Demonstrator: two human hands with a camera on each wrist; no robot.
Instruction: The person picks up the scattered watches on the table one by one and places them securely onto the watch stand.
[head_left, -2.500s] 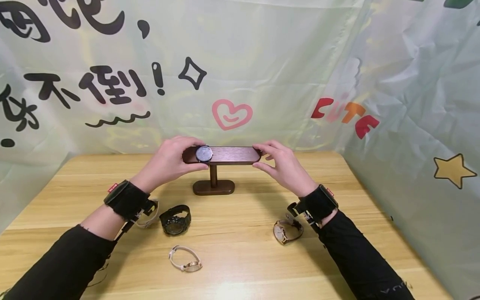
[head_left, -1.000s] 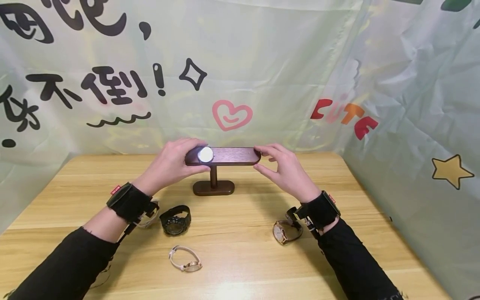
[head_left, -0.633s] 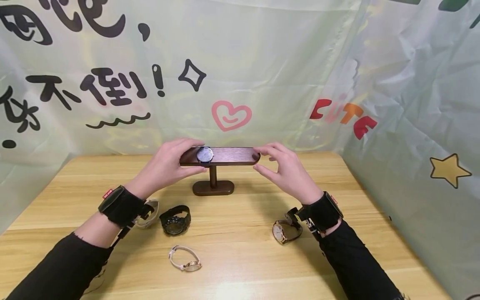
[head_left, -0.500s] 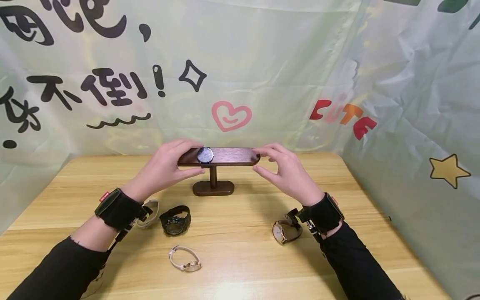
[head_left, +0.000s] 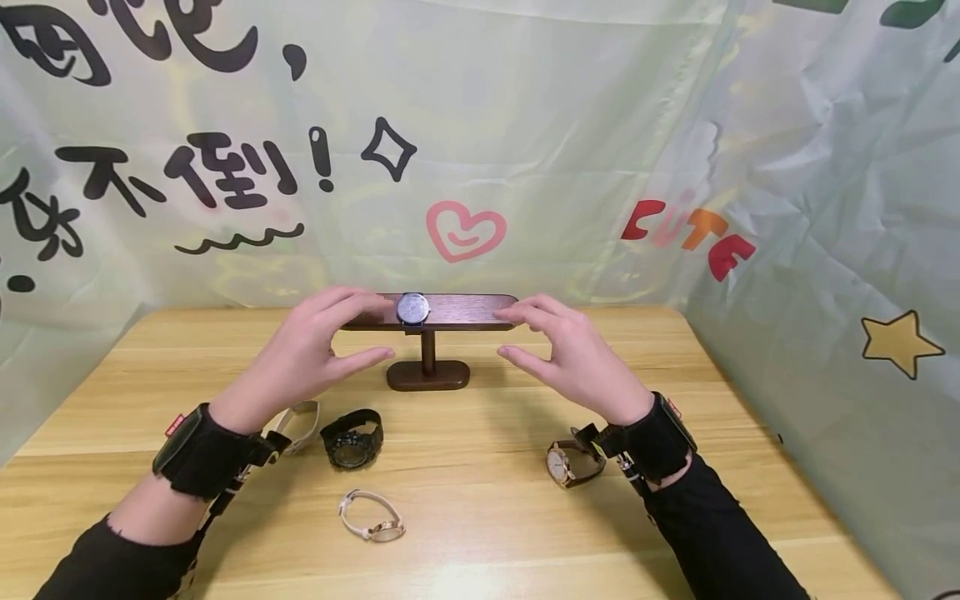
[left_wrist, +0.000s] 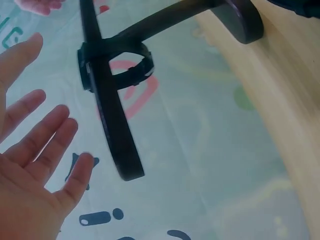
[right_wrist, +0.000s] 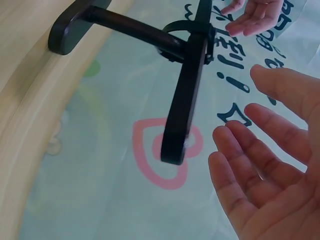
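A dark wooden watch stand (head_left: 468, 310) rises from the back of the table on a single post and oval base. Around the left half of its bar is strapped a dark-banded wristwatch (head_left: 412, 309) with a pale blue face; its strap loop (left_wrist: 134, 70) hangs round the bar in the left wrist view. My left hand (head_left: 311, 337) is beside the bar's left end, fingers spread and apart from it. At the other end my right hand (head_left: 570, 350) hovers with relaxed fingers; the right wrist view shows the hand (right_wrist: 272, 160) holding nothing, a gap between it and the bar.
On the table (head_left: 480, 467) lie a black wristwatch (head_left: 351, 439), a white-strapped watch (head_left: 372, 517), a brown-strapped watch (head_left: 573, 463) and, partly behind my left wrist, another pale-strapped watch (head_left: 302, 423). A printed cloth (head_left: 540, 142) hangs behind and to the right.
My left hand has let go of the bar's left end and drawn back left and down. The right hand's fingers have come off the right end. Watch and stand stay put.
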